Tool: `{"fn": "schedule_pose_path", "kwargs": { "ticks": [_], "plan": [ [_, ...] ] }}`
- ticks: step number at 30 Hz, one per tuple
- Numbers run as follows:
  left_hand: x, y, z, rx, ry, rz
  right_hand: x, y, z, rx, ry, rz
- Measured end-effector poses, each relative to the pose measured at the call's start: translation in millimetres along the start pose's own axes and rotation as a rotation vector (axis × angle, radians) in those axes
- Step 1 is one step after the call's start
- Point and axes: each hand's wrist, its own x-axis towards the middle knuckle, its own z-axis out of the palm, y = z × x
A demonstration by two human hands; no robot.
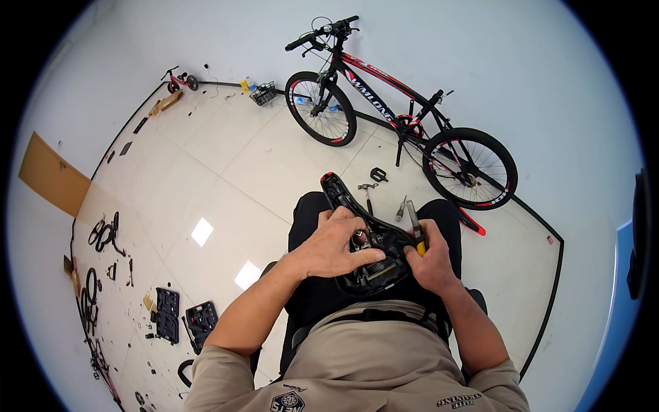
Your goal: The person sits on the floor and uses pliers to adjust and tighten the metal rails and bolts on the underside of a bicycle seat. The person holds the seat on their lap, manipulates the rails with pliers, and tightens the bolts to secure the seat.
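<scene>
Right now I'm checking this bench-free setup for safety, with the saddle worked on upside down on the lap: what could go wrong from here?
1. The saddle rests only on the thighs, steadied by the left hand; it may slip or tip under force.
2. The yellow-handled tool in the right hand works close to the left fingers; a slip could nick them.
3. The hammer and pedal lie loose on the floor by the feet, a tripping hazard.

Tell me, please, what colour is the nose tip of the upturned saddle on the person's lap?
Red, on an otherwise black bicycle saddle; the head view shows it at the far tip.
</scene>
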Motion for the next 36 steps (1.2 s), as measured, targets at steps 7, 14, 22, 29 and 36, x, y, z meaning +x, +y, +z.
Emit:
{"fn": "schedule_pose_path", "kwargs": {
  "ticks": [7, 14, 22, 29, 36],
  "plan": [
    [-6.8, 4.3, 17.3, 0.055, 0.076, 0.068, -4.0, 1.1, -4.2, -0.051, -0.035, 0.031],
    [-10.8, -5.2, 29.0, 0.085, 0.134, 0.093, -3.9, 2.7, -0.3, -0.079, -0.053, 0.004],
    [-7.9, -18.5, 28.5, -0.03, 0.242, 0.133, -3.5, 6.7, 4.8, -0.02, 0.001, 0.109],
    [-39.5, -28.2, 77.3, -0.693, 0.747, -0.245, 8.8, 1.4, 5.2, -0.078, 0.228, -0.142],
    [-13.8, 12.7, 57.7, -1.815, 0.452, -0.514, 21.1, -46.7, 10.5, -0.463, 0.155, -0.628]
  ]
}}
